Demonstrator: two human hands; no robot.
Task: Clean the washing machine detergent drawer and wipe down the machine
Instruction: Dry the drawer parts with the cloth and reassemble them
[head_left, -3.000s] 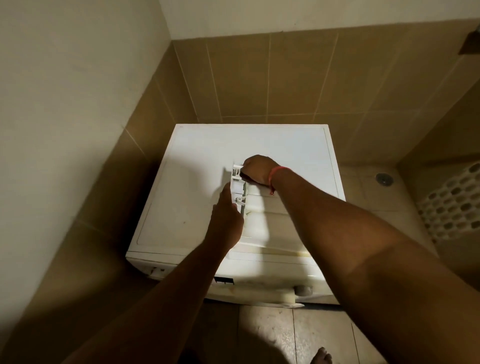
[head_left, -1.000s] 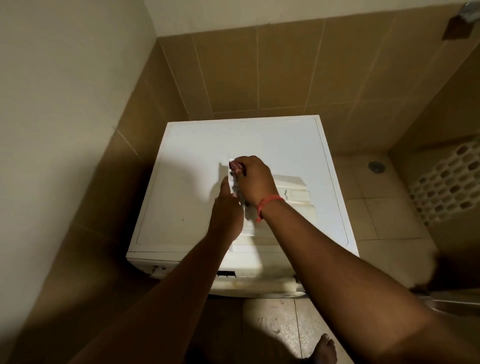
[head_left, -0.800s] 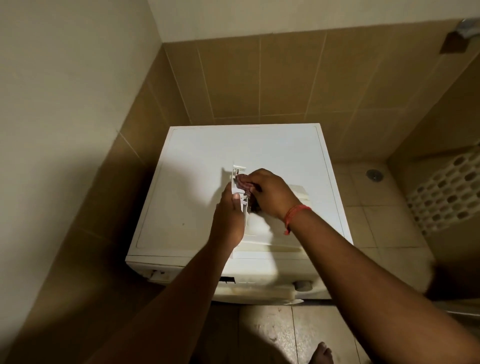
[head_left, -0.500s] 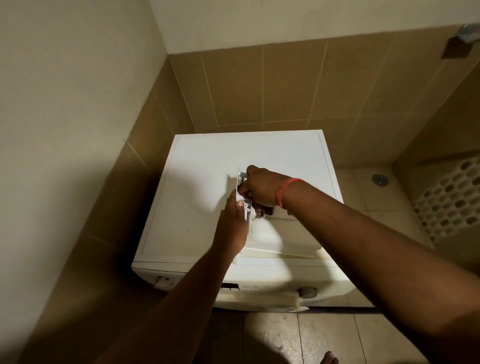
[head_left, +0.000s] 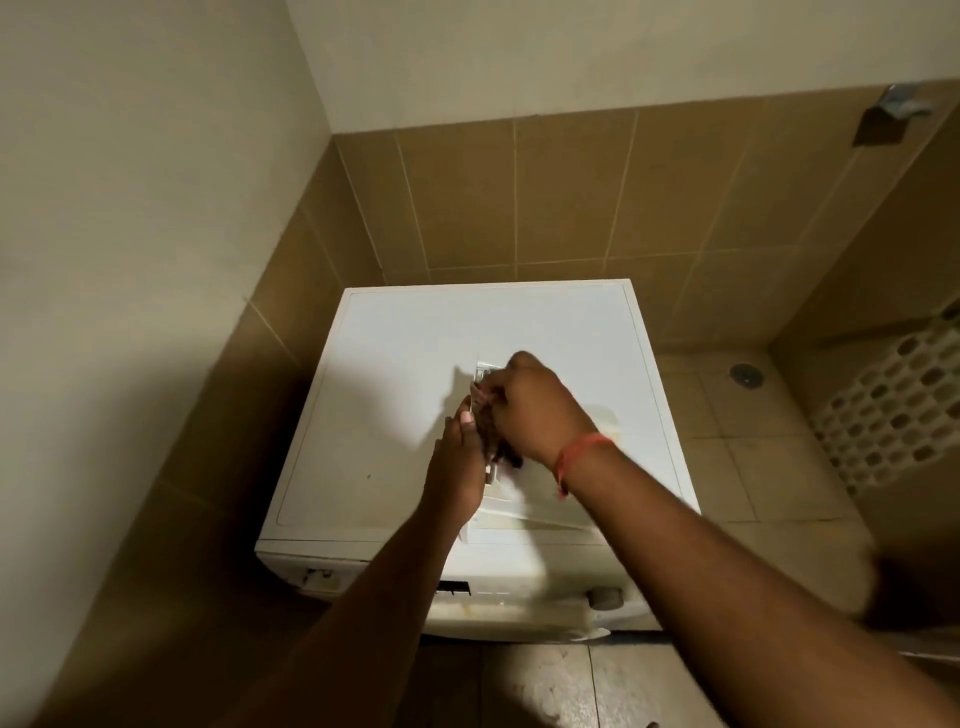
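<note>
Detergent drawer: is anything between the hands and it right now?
Nothing visible. The detergent drawer lies on the washing machine top; the left hand holds its left edge, and the right hand works a dark cloth against it.

There is a single view, from a wide-angle camera worn on the person's head; it looks forward and steeply down onto the top of the washing machine (head_left: 415, 415), which fills the middle of the frame; both forearms reach in from the bottom edge, so the left hand (head_left: 457, 467) and right hand (head_left: 535, 410) sit close under the lens, near the centre; the camera faces a tiled corner (head_left: 332, 156), the wall lines bowing outward with the lens; the floor (head_left: 727, 467) shows along the right and bottom edges; no second view shares the scene.
</note>
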